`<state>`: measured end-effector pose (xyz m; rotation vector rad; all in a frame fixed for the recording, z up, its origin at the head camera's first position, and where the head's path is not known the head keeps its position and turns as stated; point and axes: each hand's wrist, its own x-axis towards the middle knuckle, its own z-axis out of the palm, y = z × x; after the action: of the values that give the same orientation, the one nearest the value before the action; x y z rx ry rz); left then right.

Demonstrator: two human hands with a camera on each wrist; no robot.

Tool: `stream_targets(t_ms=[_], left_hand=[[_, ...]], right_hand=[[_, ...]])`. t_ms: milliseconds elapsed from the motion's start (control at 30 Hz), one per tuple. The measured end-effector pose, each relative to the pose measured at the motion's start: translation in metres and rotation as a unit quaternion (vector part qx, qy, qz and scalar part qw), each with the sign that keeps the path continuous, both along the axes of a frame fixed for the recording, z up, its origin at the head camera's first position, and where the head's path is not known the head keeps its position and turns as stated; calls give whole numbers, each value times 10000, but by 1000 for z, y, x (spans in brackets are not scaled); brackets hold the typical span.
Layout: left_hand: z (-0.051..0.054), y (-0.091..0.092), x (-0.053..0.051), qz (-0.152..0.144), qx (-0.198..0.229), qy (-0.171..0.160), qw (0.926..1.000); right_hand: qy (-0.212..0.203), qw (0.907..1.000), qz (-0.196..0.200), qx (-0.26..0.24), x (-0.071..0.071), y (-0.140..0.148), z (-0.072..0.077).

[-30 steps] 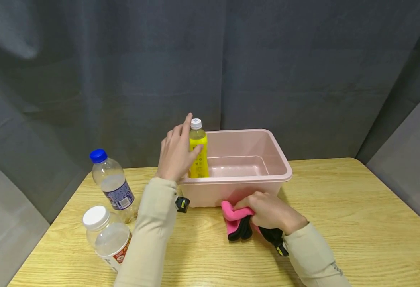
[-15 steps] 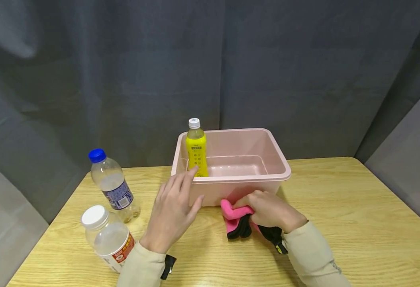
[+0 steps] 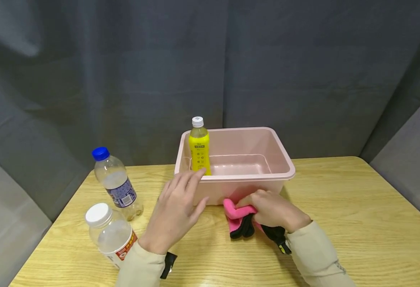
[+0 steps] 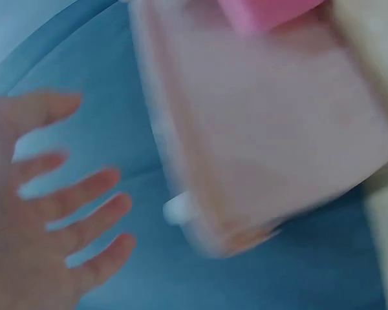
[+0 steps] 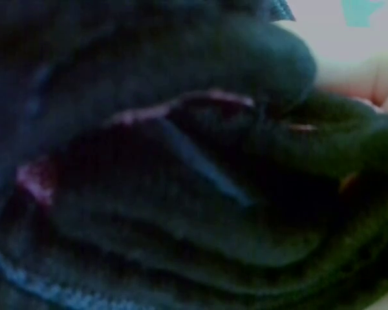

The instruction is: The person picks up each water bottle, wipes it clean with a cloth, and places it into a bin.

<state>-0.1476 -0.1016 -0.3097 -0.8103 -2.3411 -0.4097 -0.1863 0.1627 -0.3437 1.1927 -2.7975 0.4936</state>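
Observation:
My left hand (image 3: 175, 207) hovers at the near left corner of the pink plastic tub (image 3: 238, 178), fingers spread and holding nothing. In the left wrist view that hand (image 4: 64, 194) is blurred, apart from the tub. A yellow-labelled drink bottle (image 3: 200, 149) with a white cap stands upright inside the tub at its left end. With curled fingers my right hand (image 3: 272, 209) grips a bunched pink-and-black cloth (image 3: 241, 221) on the table, against the tub's front wall. Dark folds of the cloth (image 5: 181, 213) fill the right wrist view; most gripping fingers are hidden.
A clear bottle with a blue cap (image 3: 118, 187) stands at the left of the wooden table (image 3: 357, 223). Nearer is a wide clear bottle with a white cap (image 3: 111, 235), partly behind the left sleeve. A dark curtain (image 3: 303, 79) hangs behind the table.
My left hand has come away from the yellow-labelled bottle and drawn back toward me, leaving the bottle standing in the tub. The right hand keeps its grip on the cloth in the same place.

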Motion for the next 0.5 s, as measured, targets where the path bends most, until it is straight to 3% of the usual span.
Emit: stream_targets(t_ms=[167, 267, 367, 500], left_hand=[[37, -34, 23, 9, 54, 137, 9999], [50, -62, 33, 154, 220, 236, 9994], [54, -88, 39, 205, 260, -135, 9994], [45, -125, 42, 195, 216, -1045, 9941]], right_hand=[[24, 10000, -35, -50, 0, 1, 1], [41, 10000, -45, -43, 0, 1, 1], [46, 10000, -47, -35, 0, 0, 1], [70, 9999, -101, 4, 1, 1, 0]])
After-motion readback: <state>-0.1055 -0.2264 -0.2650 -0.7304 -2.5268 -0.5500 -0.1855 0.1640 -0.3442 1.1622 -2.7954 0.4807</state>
